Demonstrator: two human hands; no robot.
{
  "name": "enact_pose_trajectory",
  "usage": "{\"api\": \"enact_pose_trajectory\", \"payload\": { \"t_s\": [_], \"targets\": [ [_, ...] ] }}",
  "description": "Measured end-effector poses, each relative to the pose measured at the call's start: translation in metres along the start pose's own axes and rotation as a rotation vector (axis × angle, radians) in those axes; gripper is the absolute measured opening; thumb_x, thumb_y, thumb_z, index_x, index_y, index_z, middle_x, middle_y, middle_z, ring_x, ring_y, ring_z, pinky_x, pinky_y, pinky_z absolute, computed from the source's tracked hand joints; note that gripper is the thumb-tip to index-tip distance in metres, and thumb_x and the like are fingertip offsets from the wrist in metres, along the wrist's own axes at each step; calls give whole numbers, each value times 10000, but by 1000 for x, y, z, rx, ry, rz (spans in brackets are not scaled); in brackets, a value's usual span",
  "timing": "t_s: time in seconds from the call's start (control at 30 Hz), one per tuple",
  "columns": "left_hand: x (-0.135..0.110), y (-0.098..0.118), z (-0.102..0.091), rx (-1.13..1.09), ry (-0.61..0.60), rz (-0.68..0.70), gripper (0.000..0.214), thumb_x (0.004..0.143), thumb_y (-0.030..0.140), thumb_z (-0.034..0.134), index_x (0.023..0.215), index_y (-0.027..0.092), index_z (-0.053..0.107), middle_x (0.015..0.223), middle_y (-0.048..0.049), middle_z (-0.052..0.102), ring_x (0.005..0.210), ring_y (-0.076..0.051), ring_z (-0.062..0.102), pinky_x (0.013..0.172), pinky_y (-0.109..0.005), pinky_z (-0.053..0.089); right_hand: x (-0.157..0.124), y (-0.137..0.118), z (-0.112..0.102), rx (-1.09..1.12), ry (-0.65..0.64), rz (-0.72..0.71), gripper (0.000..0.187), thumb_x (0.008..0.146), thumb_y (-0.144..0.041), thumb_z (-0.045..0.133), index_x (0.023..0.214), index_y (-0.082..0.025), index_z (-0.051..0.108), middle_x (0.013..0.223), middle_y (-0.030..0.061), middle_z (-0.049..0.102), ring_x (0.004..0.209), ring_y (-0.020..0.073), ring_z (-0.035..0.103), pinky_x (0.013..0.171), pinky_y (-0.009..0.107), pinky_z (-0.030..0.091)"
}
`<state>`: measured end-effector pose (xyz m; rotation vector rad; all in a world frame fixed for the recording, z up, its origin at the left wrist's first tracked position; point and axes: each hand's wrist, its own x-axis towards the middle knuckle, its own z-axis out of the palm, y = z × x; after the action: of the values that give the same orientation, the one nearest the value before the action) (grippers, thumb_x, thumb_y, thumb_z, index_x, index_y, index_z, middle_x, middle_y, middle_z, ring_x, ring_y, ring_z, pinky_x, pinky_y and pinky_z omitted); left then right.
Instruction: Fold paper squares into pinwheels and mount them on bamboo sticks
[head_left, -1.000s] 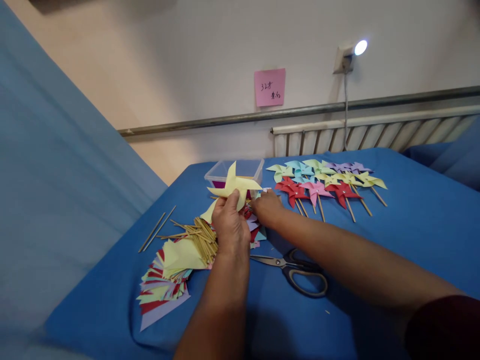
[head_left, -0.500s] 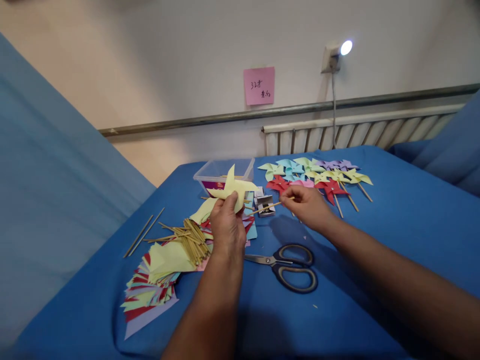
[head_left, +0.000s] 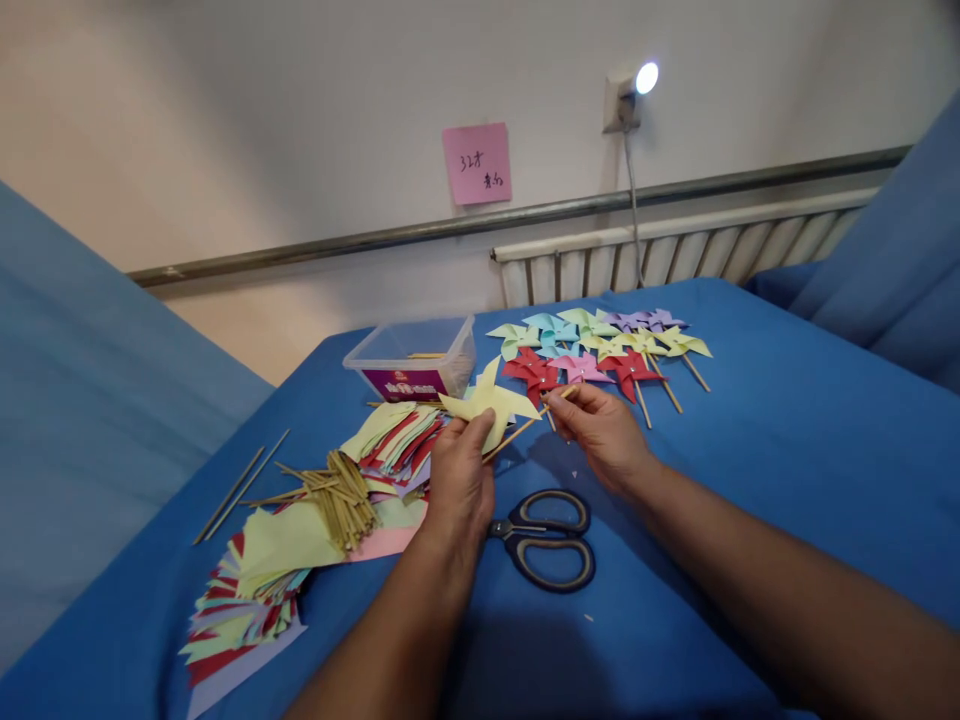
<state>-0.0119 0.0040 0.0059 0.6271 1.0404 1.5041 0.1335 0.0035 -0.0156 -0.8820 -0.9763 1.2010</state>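
Note:
My left hand [head_left: 463,478] is closed on a folded yellow paper pinwheel [head_left: 488,401], held up above the blue cloth. My right hand [head_left: 600,430] pinches a thin wooden stick [head_left: 525,426] whose far end reaches behind the pinwheel. Black-handled scissors [head_left: 544,535] lie on the cloth just below both hands. A heap of wooden sticks [head_left: 341,487] and stacks of coloured paper squares [head_left: 262,570] lie to the left of my left hand.
Several finished pinwheels on sticks [head_left: 600,350] lie in rows at the back of the blue-covered table [head_left: 750,440]. A clear plastic box [head_left: 412,355] stands behind the paper. Two loose sticks [head_left: 240,485] lie at the left edge. A radiator [head_left: 675,255] runs along the wall.
My right hand picked up a stick near the box and brought it to the yellow pinwheel. The view shifted right, so everything sits further left in the picture.

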Motion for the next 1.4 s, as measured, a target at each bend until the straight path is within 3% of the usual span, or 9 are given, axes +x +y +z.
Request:
{"api": "enact_pose_trajectory", "payload": {
  "t_s": [0.17, 0.3, 0.5, 0.67, 1.0, 1.2, 1.4],
  "targets": [
    [4, 6, -4, 14, 38, 99, 215, 585, 176, 781, 768, 115, 687, 754, -49, 712, 635, -127, 629, 651, -242, 494, -6, -11, 3, -41, -63, 33, 311, 749, -475, 684, 730, -182, 584, 678, -9, 646, 471, 77, 535, 397, 193, 335],
    [3, 0, -7, 136, -10, 139, 307, 601, 251, 788, 853, 96, 707, 741, -52, 710, 639, -143, 625, 656, -259, 486, -16, -11, 11, -89, -169, 81, 332, 780, -507, 635, 757, -181, 576, 617, -40, 622, 352, 50, 467, 343, 183, 294],
    [-4, -10, -4, 280, -47, 200, 248, 604, 271, 777, 787, 116, 713, 755, -47, 709, 648, -137, 609, 652, -247, 459, -22, 0, 14, -147, -285, 142, 351, 844, -536, 522, 815, -190, 567, 616, -40, 622, 349, 60, 482, 342, 180, 303],
    [-6, -10, -3, 327, -32, 232, 193, 615, 262, 760, 741, 125, 706, 703, -31, 688, 626, -128, 589, 620, -233, 438, -22, 5, 14, -186, -307, 107, 274, 841, -463, 559, 808, -194, 593, 672, -37, 613, 435, 54, 481, 427, 189, 379],
    [-8, -12, -2, 344, -101, 219, 196, 630, 260, 765, 775, 134, 726, 720, -36, 700, 652, -143, 605, 645, -247, 456, -22, 9, 15, -192, -258, 144, 281, 772, -459, 623, 679, -195, 595, 510, -62, 521, 395, 65, 413, 409, 209, 335],
    [-11, -10, 1, 320, -105, 198, 191, 635, 280, 769, 751, 134, 727, 689, -32, 690, 658, -148, 606, 645, -248, 453, -22, 8, 17, -156, -244, 165, 296, 749, -481, 644, 684, -202, 574, 535, -65, 523, 384, 61, 391, 389, 210, 305],
    [-7, -12, -2, 348, -79, 201, 213, 641, 304, 760, 741, 123, 711, 675, -37, 681, 605, -134, 580, 622, -250, 452, -25, 10, 16, -180, -269, 166, 304, 796, -491, 590, 702, -203, 574, 453, -74, 478, 396, 74, 412, 416, 207, 323]
  ]
}}
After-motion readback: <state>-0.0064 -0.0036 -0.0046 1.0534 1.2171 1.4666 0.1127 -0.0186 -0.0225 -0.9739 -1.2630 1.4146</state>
